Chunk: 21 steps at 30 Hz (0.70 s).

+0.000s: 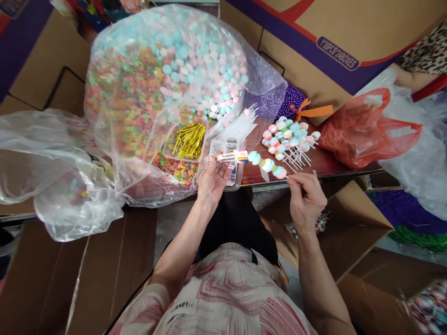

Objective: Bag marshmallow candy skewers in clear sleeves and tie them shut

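A dark red bench is running across the scene, and a huge clear bag of candy is filling its left part and reaching its near edge. A red plastic bag is sitting toward the right end. A pile of candy sticks is lying between the two, and a heap of gold ties is resting by the huge bag's right side. Over the near edge, the right hand is pinching the bare end of one candy stick between thumb and forefinger, while the left hand is holding a printed wrapper in lightly curled fingers. The stick is pointing leftward and slightly toward the far edge, its free end lying right at the wrapper's right end, whether inside or just beside being hard to tell; the left hand is sitting nearer that end.
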Each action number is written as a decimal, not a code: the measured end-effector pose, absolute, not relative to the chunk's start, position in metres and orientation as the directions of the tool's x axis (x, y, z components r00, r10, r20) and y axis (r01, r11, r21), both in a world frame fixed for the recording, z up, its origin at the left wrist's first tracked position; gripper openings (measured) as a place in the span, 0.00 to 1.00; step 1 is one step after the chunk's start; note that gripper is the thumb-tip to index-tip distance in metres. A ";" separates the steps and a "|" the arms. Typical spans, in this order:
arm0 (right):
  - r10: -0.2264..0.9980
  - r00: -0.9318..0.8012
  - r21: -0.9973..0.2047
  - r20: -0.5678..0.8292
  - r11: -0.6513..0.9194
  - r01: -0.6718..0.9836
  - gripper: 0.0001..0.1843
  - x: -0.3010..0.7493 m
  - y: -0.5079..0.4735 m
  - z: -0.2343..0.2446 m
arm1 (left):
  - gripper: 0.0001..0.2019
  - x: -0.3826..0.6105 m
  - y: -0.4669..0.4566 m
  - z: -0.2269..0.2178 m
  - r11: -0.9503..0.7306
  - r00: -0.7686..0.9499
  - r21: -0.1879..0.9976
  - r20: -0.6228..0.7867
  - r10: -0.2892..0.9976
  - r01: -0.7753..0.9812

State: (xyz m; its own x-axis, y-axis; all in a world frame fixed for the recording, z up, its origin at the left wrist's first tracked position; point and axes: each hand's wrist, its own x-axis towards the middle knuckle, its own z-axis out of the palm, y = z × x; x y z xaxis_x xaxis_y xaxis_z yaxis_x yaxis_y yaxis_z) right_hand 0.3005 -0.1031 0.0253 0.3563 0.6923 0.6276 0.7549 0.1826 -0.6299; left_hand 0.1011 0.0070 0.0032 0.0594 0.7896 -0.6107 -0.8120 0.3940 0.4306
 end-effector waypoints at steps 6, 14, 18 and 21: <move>0.709 0.386 -0.651 0.591 0.137 0.746 0.05 0.306 -0.105 0.026 | 0.11 0.098 0.005 0.003 0.380 0.063 0.457 -0.571 0.819 -0.804; 0.739 0.361 -0.632 0.569 0.112 0.766 0.07 0.307 -0.107 0.031 | 0.14 0.100 0.004 0.001 0.338 0.024 0.526 -0.515 0.857 -0.780; 0.838 0.322 -0.715 0.441 0.111 0.691 0.07 0.316 -0.109 0.033 | 0.14 0.095 0.008 0.000 0.327 0.025 0.547 -0.486 0.873 -0.771; 0.889 0.346 -0.811 0.300 0.047 0.583 0.06 0.321 -0.109 0.030 | 0.13 0.090 0.012 0.000 0.381 0.084 0.523 -0.504 0.860 -0.762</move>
State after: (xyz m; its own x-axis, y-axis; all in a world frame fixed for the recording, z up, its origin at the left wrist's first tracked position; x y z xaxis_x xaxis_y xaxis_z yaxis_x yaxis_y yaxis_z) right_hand 0.3208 -0.1093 0.0297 0.3457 0.8892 0.2996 0.5829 0.0468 -0.8112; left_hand 0.0901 0.0118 0.0003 0.0843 0.8598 -0.5036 -0.7625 0.3810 0.5229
